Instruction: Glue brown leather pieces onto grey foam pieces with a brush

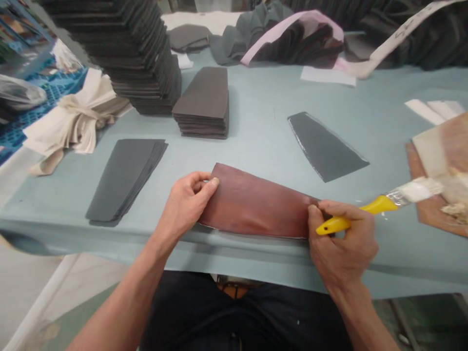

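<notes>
A reddish-brown leather panel (256, 202) is held between both hands near the table's front edge, with a thin white line along its lower edge. My left hand (188, 200) pinches its left end, thumb on top. At the right end, my right hand (341, 239) grips the panel between thumb and fingers. That same hand also holds a paintbrush (378, 204) with a yellow handle, its white-coated bristles pointing right. Beyond the panel lies a dark grey piece (325, 146) with shiny white wet-looking edges. A fanned stack of dark grey pieces (124, 178) rests to the left.
A tall stack of dark pieces (127, 53) stands at the back left beside a shorter stack (204, 102). Cream cloth strips (82, 114) lie at left. A glue-crusted board (431, 204) sits at right. Tied dark bundles (288, 39) line the back of the table (256, 107).
</notes>
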